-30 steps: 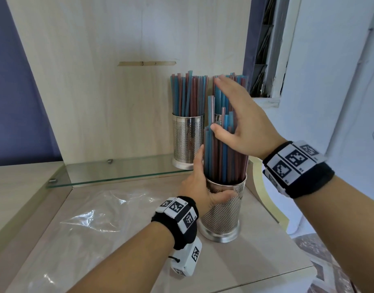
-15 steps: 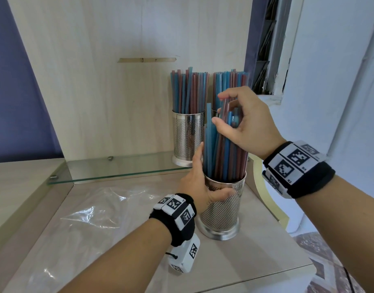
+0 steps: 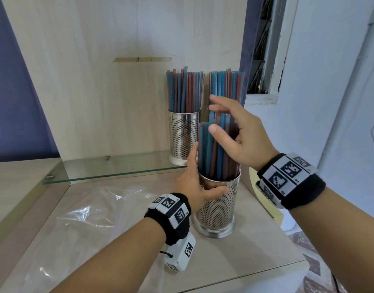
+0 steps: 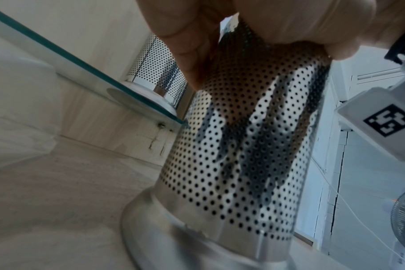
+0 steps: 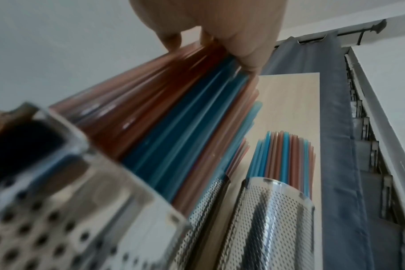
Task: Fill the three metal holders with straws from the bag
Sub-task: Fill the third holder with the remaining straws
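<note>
A perforated metal holder (image 3: pixel 219 210) full of blue and red straws (image 3: pixel 213 153) stands on the wooden counter. My left hand (image 3: pixel 200 182) grips it just below the rim, thumb in front; its fingers (image 4: pixel 185 45) wrap the mesh wall (image 4: pixel 243 146). My right hand (image 3: pixel 215 115) hovers at the straw tops with fingers spread and thumb against the front straws. Its fingertips (image 5: pixel 247 54) touch the straw ends (image 5: pixel 173 118). Two more filled holders, the left one (image 3: pixel 184 136) and the right one (image 5: pixel 278 210), stand on the glass shelf behind.
A clear plastic bag (image 3: pixel 93 210) lies flat on the counter left of my left arm. The glass shelf (image 3: pixel 118 168) juts out at the back. The counter edge (image 3: pixel 266 269) runs close to the right of the near holder. A wooden back panel rises behind.
My right hand went from lying flat over the straw tops to pinching them, and now its fingers have spread. The left hand has kept its grip on the holder.
</note>
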{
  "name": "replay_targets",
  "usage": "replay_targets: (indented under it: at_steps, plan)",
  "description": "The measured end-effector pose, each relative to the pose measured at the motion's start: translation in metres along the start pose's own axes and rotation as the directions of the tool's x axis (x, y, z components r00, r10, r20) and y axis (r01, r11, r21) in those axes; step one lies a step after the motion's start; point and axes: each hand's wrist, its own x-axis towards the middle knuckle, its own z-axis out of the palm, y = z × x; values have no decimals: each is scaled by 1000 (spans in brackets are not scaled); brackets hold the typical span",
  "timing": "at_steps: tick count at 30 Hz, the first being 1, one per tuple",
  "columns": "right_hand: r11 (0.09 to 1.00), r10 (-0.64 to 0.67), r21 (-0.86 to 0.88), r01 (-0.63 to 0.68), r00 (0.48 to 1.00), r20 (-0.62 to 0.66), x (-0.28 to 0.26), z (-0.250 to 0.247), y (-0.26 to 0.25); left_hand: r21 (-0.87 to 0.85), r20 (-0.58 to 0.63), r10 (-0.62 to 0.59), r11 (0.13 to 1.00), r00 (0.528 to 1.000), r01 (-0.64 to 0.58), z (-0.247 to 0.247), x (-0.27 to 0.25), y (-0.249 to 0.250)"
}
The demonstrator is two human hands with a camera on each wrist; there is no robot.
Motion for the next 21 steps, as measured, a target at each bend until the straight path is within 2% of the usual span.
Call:
replay_targets:
  at_steps: [5,8,14,18,21]
  plan:
    - [973,-69,-207,97,988,136,10,11,-5,18,7,1,1000,1000,-1,0,-2,3]
    - [949,-128,-271,164,981,145,6,14,2,15,-4,1,1000,1000,-1,0,-2,3]
    - [915,-143,-346,207,969,201,-6,-1,14,-2,-8,6,1000,1000,-6,1,-1,0]
    - [959,-53,-268,96,985,162,-16,-9,16,0,-23,13,1000,1000,-13,1,-2,1]
    - [990,96,-111,-84,990,101,-33,-14,11,-11,-12,4,1000,1000,-4,0,-2,1]
